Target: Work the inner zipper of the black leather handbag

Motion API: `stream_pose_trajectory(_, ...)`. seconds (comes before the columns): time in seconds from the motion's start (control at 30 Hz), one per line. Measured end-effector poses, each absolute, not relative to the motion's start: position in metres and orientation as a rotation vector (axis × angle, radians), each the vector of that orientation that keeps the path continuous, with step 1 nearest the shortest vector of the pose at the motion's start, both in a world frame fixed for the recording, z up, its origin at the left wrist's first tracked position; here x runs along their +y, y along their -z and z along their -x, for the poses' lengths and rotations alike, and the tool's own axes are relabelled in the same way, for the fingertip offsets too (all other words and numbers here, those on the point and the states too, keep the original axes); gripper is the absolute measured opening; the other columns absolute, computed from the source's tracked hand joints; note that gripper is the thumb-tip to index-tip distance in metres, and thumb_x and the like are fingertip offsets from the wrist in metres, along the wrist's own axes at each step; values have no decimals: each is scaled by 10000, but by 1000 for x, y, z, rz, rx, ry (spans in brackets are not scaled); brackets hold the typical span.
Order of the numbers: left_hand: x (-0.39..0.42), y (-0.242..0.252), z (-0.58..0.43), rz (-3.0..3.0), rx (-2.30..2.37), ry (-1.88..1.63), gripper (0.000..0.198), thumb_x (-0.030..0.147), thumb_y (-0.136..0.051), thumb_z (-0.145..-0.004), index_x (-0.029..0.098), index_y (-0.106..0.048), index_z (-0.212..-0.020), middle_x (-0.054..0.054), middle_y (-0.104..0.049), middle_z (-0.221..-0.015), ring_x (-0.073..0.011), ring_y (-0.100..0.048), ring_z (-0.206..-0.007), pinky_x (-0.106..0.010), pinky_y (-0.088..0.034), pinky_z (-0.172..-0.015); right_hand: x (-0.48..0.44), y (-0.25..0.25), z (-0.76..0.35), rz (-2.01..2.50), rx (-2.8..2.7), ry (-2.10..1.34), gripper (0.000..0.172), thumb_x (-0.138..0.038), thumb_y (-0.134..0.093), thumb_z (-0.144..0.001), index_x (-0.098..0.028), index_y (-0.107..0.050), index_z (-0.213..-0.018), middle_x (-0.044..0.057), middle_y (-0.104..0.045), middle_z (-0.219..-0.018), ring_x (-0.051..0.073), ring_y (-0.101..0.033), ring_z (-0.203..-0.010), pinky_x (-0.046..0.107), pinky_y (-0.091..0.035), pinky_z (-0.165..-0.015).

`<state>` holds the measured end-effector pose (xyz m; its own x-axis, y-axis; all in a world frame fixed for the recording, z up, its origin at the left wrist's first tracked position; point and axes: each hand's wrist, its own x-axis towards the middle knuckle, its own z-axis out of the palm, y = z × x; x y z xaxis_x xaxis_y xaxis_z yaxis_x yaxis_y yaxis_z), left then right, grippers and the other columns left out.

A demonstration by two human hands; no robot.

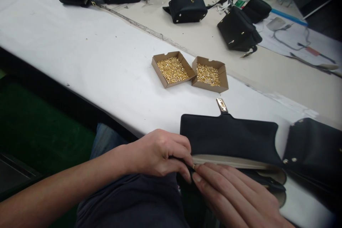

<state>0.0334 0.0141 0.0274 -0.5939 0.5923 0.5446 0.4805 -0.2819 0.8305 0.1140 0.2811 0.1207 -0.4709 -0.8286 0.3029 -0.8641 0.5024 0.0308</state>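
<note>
— White cloth covers the counter [80,50], and past it runs a beige strip with several black bags [187,6] lying about. What sits near the person?

— A black bag [229,137] lies at the counter's near edge, its gold clasp [221,104] pointing away, toward two cardboard trays [173,68] of small gold hardware.

— And the hands?

— The left hand [157,153] curls at the bag's left corner, fingertips pinching the pale edge [232,162] under the flap. The right hand [235,194] rests flat just below that edge, fingers extended, its fingertips meeting the left ones. A small gold piece seems pinched between them; too small to be sure.

— Anything to the right?

— Another black bag [315,153], touching the first.
</note>
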Motion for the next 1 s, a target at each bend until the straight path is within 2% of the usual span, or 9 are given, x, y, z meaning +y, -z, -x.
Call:
stream_pose_trajectory(0.17, 10, -27, -38, -1390, 1863, -2001, 193, 270, -876, -1078, 77, -883, -1086, -121, -775, -1045, -158, -758, -861, -228, -629, -808, 286, -115, -109, -1489, -2433, -191, 322, -125, -597, -1139, -140, -793, -1394, 162, -879, -1339, 292, -842, -1308, 436, -669, -1237)
stream_pose_trajectory(0.47, 7, -27, -41, -1420, 1942, -1947, 254, 333, -863, -1093, 91, -858, -1168, -131, -767, -1087, -166, -768, -915, -215, -630, -832, 283, -122, -102, -1562, -2401, -191, 265, -142, -596, -1149, -136, -806, -1311, 163, -879, -1306, 284, -845, -1255, 433, -684, -1193)
stream_pose_trajectory(0.77, 11, -22, -40, -1373, 1905, -1963, 210, 333, -831, -1119, 126, -826, -1081, -118, -776, -1053, -168, -771, -884, -221, -633, -819, 279, -122, -98, -1497, -2416, -203, 201, -160, -657, -1135, -189, -804, -1270, 107, -884, -1259, 248, -849, -1185, 380, -675, -1182)
stream_pose_trajectory(0.9, 9, -25, -47, -1361, 1956, -1916, 117, 282, -810, -1117, 170, -819, -1083, -89, -765, -1033, -167, -751, -867, -218, -620, -784, 267, -135, -86, -1498, -2505, -142, 167, -116, -674, -1135, -199, -790, -1221, 56, -859, -1126, 198, -823, -1054, 303, -676, -1035)
stream_pose_trajectory(0.97, 13, -33, -47, -1324, 2011, -1845, 134, 223, -701, -1132, 209, -811, -1056, -56, -750, -979, -156, -740, -801, -214, -617, -733, 262, -141, -84, -1542, -2616, -27, 102, -156, -719, -1130, -201, -784, -1194, 16, -812, -1023, 174, -781, -915, 274, -674, -856)
stream_pose_trajectory(1.0, 17, -38, -43, -1349, 1990, -1840, 147, 232, -688, -1119, 254, -823, -1065, -24, -755, -926, -154, -748, -745, -213, -612, -673, 261, -144, -82, -1613, -2644, 49, 58, -197, -739, -1127, -206, -781, -1166, -12, -769, -960, 163, -740, -820, 267, -646, -717)
